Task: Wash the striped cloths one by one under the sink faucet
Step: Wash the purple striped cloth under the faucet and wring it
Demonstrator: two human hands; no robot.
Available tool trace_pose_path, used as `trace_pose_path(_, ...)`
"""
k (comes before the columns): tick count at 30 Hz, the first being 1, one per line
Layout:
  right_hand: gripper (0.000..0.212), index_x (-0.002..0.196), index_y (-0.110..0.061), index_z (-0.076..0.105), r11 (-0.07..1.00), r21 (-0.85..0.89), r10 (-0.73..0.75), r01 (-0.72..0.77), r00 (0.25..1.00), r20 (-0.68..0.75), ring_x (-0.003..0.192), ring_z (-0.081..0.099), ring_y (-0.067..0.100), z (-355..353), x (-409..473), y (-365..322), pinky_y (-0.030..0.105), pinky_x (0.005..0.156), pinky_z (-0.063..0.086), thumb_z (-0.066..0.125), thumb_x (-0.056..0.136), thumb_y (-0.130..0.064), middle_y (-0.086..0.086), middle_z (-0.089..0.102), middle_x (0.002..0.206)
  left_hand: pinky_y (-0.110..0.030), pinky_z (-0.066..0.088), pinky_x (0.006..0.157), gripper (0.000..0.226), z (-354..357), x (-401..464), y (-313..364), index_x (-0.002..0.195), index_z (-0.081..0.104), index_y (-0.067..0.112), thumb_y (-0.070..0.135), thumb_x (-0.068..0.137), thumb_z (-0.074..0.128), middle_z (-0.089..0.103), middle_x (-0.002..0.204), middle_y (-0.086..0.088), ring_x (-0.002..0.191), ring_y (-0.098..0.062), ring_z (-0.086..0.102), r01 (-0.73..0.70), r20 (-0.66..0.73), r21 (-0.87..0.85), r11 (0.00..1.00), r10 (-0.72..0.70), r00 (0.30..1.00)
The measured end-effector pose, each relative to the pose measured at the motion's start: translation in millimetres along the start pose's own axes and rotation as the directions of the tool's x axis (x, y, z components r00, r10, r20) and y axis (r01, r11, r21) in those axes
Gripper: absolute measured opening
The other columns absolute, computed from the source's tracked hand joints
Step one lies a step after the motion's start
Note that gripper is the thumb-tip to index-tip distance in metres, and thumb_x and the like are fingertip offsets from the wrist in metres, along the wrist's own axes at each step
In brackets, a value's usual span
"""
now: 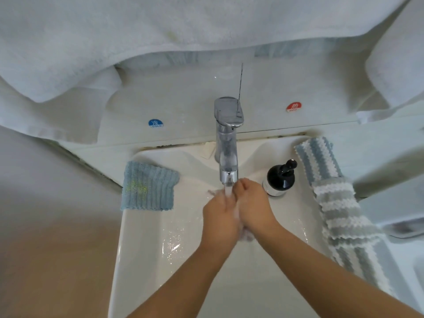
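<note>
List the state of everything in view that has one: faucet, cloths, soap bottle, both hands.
faucet: on, water running from the spout
left hand: under the stream, pressed against the other hand, wet
right hand: under the stream, fingers curled, soapy; no cloth visible in it
blue cloth: flat on the sink's left rim, yellowish stain
striped cloths: draped along the right rim, untouched
soap bottle: upright, pump closed
sink: basin wet

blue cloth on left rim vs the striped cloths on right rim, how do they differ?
The blue cloth is one plain blue piece with a yellowish stain; the striped cloths carry white bands alternating with blue or grey. The blue cloth lies as a small flat square on the sink rim's left corner; the striped cloths stretch in a long run down the right rim. Shared: ribbed texture, both resting on the rim, untouched by either hand.
</note>
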State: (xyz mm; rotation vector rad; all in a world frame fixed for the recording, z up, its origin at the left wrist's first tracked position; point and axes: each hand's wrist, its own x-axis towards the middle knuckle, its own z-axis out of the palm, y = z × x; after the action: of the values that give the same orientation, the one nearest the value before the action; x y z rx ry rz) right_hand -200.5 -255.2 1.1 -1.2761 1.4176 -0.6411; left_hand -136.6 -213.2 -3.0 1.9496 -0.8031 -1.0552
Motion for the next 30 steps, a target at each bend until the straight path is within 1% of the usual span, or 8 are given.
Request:
trace_pose_path(3,0.042,0.060,-0.016,0.047,0.996,-0.062,-0.056,0.059,0.997,0.052,0.048,0.049,0.006,4,-11,3,0.024,0.051,0.039,0.050,0.098,-0.034,-0.006,0.055,0.052,-0.015,0.033,0.045,0.035,-8,11,7,0.065,0.046,0.016,0.018,0.099,0.042,0.050,0.055,0.003,0.057,-0.019,0.053,0.078,-0.093,-0.047,0.996,-0.082,0.992)
trace_pose_path(6,0.040,0.071,-0.018,0.057,0.993,-0.104,-0.049,0.059,0.995,0.090,0.064,0.066,0.017,9,-20,-1,0.025,0.051,0.045,0.046,0.097,-0.047,0.004,0.067,0.070,-0.024,0.044,0.055,0.046,-13,14,9,0.064,0.053,0.012,0.030,0.104,0.037,0.059,0.059,-0.004,0.059,-0.021,0.058,0.102,-0.117,-0.198,0.975,-0.127,0.985)
trace_pose_path(11,0.035,0.064,-0.015,0.049,0.997,-0.065,-0.033,0.034,0.999,0.023,0.056,0.054,0.014,3,-3,1,0.024,0.053,0.044,0.054,0.096,-0.027,0.001,0.056,0.059,-0.020,0.040,0.044,0.035,-6,6,10,0.064,0.048,0.014,0.024,0.098,0.045,0.053,0.057,-0.002,0.051,-0.016,0.054,0.073,-0.058,-0.050,0.996,-0.076,0.995)
trace_pose_path(15,0.039,0.067,-0.020,0.054,0.992,-0.111,-0.050,0.059,0.995,0.083,0.056,0.062,0.013,9,-20,-1,0.017,0.047,0.042,0.047,0.098,-0.043,-0.002,0.060,0.059,-0.027,0.046,0.054,0.048,-14,13,7,0.064,0.054,0.012,0.031,0.105,0.036,0.059,0.057,-0.003,0.056,-0.017,0.058,0.083,-0.090,-0.240,0.967,-0.107,0.990)
trace_pose_path(19,0.037,0.060,-0.013,0.045,0.999,-0.030,0.028,-0.027,0.999,0.024,0.053,0.043,0.012,-1,8,-2,0.018,0.046,0.033,0.049,0.096,-0.020,0.000,0.049,0.055,-0.027,0.045,0.049,0.037,-3,1,2,0.064,0.049,0.015,0.026,0.100,0.042,0.057,0.058,-0.007,0.055,-0.023,0.061,0.128,0.054,-0.098,0.987,-0.123,0.991)
trace_pose_path(21,0.039,0.058,-0.015,0.045,0.997,-0.077,0.019,-0.012,0.996,0.088,0.050,0.045,0.009,3,1,1,0.017,0.047,0.034,0.049,0.096,-0.022,-0.003,0.049,0.052,-0.016,0.042,0.052,0.038,-7,10,0,0.064,0.047,0.016,0.021,0.101,0.041,0.055,0.060,-0.002,0.056,-0.013,0.058,0.105,-0.048,-0.090,0.990,-0.110,0.993)
trace_pose_path(25,0.039,0.064,-0.012,0.055,0.998,-0.061,-0.011,0.020,0.990,0.139,0.054,0.055,0.005,7,-14,2,0.016,0.053,0.043,0.048,0.097,-0.032,-0.003,0.056,0.057,-0.030,0.049,0.061,0.044,-14,11,2,0.070,0.056,0.012,0.032,0.104,0.038,0.062,0.066,-0.005,0.064,-0.017,0.061,0.040,-0.097,-0.240,0.970,-0.065,0.993)
trace_pose_path(30,0.037,0.062,-0.011,0.046,0.994,-0.108,-0.024,0.030,0.999,0.048,0.054,0.046,0.011,3,-4,5,0.022,0.050,0.038,0.051,0.096,-0.024,0.003,0.052,0.056,-0.011,0.039,0.044,0.035,-8,8,5,0.067,0.049,0.015,0.019,0.101,0.043,0.055,0.063,0.000,0.060,-0.016,0.053,0.040,-0.052,-0.072,0.997,-0.044,0.998)
